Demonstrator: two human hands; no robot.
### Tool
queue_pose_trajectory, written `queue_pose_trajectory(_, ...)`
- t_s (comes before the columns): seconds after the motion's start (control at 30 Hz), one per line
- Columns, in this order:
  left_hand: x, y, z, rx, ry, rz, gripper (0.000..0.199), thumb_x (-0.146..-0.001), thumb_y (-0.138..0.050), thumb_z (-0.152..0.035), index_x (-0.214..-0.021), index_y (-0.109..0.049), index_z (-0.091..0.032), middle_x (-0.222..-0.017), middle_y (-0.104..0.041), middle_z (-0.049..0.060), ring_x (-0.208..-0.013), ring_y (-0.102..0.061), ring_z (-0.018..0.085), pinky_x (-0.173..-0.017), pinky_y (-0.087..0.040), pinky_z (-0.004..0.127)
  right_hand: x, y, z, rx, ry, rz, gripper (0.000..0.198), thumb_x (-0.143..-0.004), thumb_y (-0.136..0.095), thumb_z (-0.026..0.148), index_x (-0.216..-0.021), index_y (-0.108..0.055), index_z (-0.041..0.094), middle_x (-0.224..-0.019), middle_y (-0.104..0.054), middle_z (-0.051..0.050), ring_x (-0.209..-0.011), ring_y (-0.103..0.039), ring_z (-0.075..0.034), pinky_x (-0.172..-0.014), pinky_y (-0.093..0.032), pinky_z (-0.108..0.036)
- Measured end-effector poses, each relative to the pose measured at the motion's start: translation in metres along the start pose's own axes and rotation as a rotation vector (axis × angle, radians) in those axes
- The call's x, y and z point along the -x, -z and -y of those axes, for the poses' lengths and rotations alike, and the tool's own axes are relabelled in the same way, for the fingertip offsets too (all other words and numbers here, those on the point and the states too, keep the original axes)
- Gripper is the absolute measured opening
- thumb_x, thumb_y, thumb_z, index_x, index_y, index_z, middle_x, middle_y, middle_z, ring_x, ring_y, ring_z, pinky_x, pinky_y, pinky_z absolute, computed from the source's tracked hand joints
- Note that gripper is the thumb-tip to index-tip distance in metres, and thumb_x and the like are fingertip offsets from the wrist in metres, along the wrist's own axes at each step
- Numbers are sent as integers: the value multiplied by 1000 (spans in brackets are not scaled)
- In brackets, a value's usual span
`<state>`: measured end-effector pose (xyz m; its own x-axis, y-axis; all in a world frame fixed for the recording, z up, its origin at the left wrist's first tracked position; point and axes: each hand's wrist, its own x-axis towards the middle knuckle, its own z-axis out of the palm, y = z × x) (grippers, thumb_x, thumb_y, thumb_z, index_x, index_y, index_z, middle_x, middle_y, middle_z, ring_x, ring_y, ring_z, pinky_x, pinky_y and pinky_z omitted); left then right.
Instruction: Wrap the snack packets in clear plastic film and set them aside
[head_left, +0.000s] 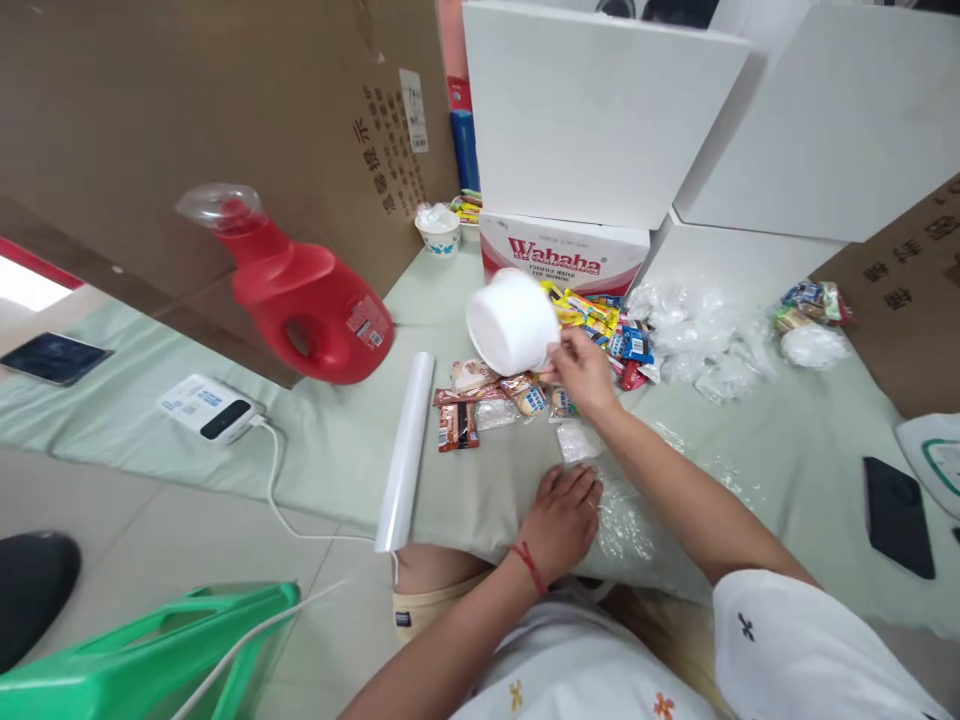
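My right hand (pixel 583 370) grips the edge of a white bowl (pixel 516 322). Tilted on its side, the bowl is held above the table, slightly blurred. Beneath it lie several small wrapped snacks (pixel 457 425) in brown, white and patterned packaging. Behind my right hand is a pile of yellow, blue and red snack packets (pixel 600 318). My left hand (pixel 562 515), with a red string at the wrist, rests palm down near the table's front edge, fingers stretched out. Clear plastic wrappers (pixel 626 515) lie right beside it, and a small clear packet (pixel 579 440) lies just beyond its fingertips.
A white roll (pixel 405 455) and a red detergent jug (pixel 315 305) stand to the left, near a white corded device (pixel 206 408). Behind are a Wahaha carton (pixel 562 250) and white boxes (pixel 592 120). Crumpled clear plastic (pixel 697 330) and a black phone (pixel 898 515) are to the right.
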<state>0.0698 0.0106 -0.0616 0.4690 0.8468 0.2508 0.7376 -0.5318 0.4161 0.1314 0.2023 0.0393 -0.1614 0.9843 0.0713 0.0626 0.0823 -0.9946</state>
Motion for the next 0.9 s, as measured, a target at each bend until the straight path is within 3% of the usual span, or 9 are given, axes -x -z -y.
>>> queue_pose_trajectory(0.07,0,1,0,3,1,0,39,-104,-47,-31,-140,-59,-21,-149,-61,8,-143,-50,23,-121,-33,49,-4,21,0,-428,-216,-72,22,-83,-74,21,-84,-52,24,-65,-54,8,-48,-48,-7,-44,-42,-15)
queue_pose_trajectory(0.13,0,2,-1,2,5,2,38,-104,-49,-30,-139,-60,-22,-149,-61,8,-143,-51,23,-121,-34,49,-12,39,7,-654,-322,-91,34,-75,-78,10,-79,-46,22,-59,-48,11,-43,-40,-3,-39,-32,-8)
queue_pose_trajectory(0.33,-2,5,-1,-14,3,13,37,-104,-49,-28,-138,-59,-21,-149,-61,8,-143,-51,23,-121,-34,49,6,106,58,-789,-102,-246,35,-73,-77,4,-81,-49,23,-62,-49,12,-42,-39,-1,-35,-28,-7)
queue_pose_trajectory(0.47,-3,6,1,-17,-6,8,36,-102,-51,-26,-137,-61,-21,-149,-62,8,-141,-53,24,-121,-35,49,70,199,70,-294,199,-726,21,-80,-72,13,-79,-58,28,-63,-53,9,-45,-45,-5,-38,-32,-13)
queue_pose_trajectory(0.57,-3,6,2,-15,-20,-11,36,-102,-50,-24,-136,-62,-21,-147,-63,8,-139,-55,24,-120,-36,49,125,276,53,499,258,-1051,16,-87,-63,16,-86,-66,32,-68,-59,3,-58,-56,-12,-54,-43,-24)
queue_pose_trajectory(0.63,-3,6,3,-16,-26,-28,35,-102,-49,-23,-135,-63,-20,-146,-64,8,-138,-56,25,-119,-37,49,152,316,33,1053,46,-1032,17,-89,-60,18,-95,-70,30,-83,-67,-5,-77,-64,-20,-63,-44,-32)
queue_pose_trajectory(0.7,-4,5,4,-20,-33,-43,35,-102,-48,-22,-134,-64,-20,-146,-64,8,-137,-57,26,-118,-37,49,165,346,10,1427,-219,-887,19,-94,-54,20,-104,-70,23,-95,-70,-13,-93,-63,-27,-67,-42,-36)
queue_pose_trajectory(0.8,-4,5,5,-40,-49,-49,35,-103,-48,-22,-134,-64,-19,-146,-64,8,-137,-57,26,-118,-37,49,159,376,-27,1639,-430,-615,26,-100,-46,23,-111,-69,18,-90,-69,-15,-102,-58,-31,-73,-40,-35)
queue_pose_trajectory(0.9,-4,6,6,-69,-70,-54,36,-103,-48,-22,-135,-63,-19,-146,-64,8,-137,-57,26,-118,-37,48,123,396,-54,1666,-421,-493,27,-101,-45,24,-116,-66,16,-91,-69,-14,-105,-54,-30,-82,-40,-34)
